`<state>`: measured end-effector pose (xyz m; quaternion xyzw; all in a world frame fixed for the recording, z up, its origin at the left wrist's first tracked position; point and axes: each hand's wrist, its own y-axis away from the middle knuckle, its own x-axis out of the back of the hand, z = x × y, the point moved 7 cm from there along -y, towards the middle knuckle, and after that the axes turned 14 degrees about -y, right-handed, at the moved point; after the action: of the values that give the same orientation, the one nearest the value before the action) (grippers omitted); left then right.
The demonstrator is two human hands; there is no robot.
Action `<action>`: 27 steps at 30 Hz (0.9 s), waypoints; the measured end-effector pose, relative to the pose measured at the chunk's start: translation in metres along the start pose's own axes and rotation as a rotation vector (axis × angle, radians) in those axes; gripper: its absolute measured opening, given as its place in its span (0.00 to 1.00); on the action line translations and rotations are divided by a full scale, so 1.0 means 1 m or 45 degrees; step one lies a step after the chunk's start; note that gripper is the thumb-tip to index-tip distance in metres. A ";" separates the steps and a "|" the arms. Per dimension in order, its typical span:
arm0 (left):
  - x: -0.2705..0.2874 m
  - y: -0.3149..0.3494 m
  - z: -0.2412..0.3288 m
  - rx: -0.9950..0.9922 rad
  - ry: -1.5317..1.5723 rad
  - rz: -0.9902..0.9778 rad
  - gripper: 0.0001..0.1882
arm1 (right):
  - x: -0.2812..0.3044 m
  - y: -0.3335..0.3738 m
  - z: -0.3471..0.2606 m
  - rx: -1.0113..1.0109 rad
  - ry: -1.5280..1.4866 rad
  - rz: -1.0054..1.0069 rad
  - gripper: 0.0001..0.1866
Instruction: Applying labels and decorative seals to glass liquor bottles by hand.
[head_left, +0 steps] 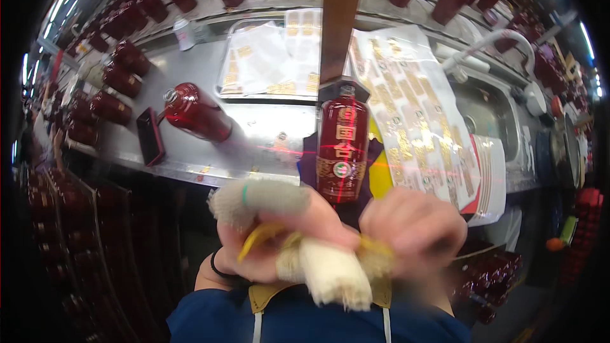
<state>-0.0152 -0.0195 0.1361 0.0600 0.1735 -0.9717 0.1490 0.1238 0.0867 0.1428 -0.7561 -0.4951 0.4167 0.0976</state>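
Note:
Both hands are raised close together in front of my body. My left hand (321, 221) is curled round a cream cloth piece (333, 274) with a frayed end. A grey knitted sleeve (276, 197) covers one of its fingers, and a yellow band (259, 240) shows beside the palm. My right hand (413, 225) is closed in a fist next to it, smeared by motion; a yellowish bit shows at its fingers, too blurred to name. Just beyond the hands, a dark red bottle (343, 143) with gold lettering lies in a holder, crossed by red light lines.
Another red bottle (197, 114) stands left on the metal bench, beside a dark phone (150, 136). Gold label sheets (406, 105) lie right of the brown post (342, 19); a tray (254, 96) holds more. A sink (492, 117) is far right. Red bottles line the shelves.

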 end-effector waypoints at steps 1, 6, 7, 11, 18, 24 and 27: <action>-0.007 0.000 0.005 0.290 0.072 -0.061 0.19 | -0.002 0.008 0.001 -0.020 -0.078 0.097 0.08; -0.008 0.008 0.037 0.552 -0.199 -0.477 0.13 | -0.029 -0.009 0.005 -0.475 -0.050 -0.578 0.14; -0.016 -0.005 0.039 0.092 -0.133 -0.567 0.13 | -0.028 -0.008 -0.014 0.398 -0.134 -0.543 0.05; -0.035 -0.006 0.058 -0.365 -0.058 -0.323 0.10 | -0.029 -0.007 -0.031 0.262 -0.118 -0.691 0.07; -0.042 -0.023 0.035 -0.590 0.014 -0.683 0.15 | -0.011 0.009 -0.033 0.019 -0.282 0.007 0.06; -0.040 -0.015 -0.023 0.033 -0.237 -0.312 0.59 | 0.027 0.034 -0.025 0.031 0.099 0.271 0.14; -0.050 -0.013 -0.035 -0.019 -0.231 -0.492 0.51 | 0.041 0.063 -0.042 0.064 0.210 0.560 0.12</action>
<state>0.0302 0.0178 0.1158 -0.0632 0.1749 -0.9823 -0.0246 0.2031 0.1004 0.1119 -0.8746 -0.2983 0.3769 0.0637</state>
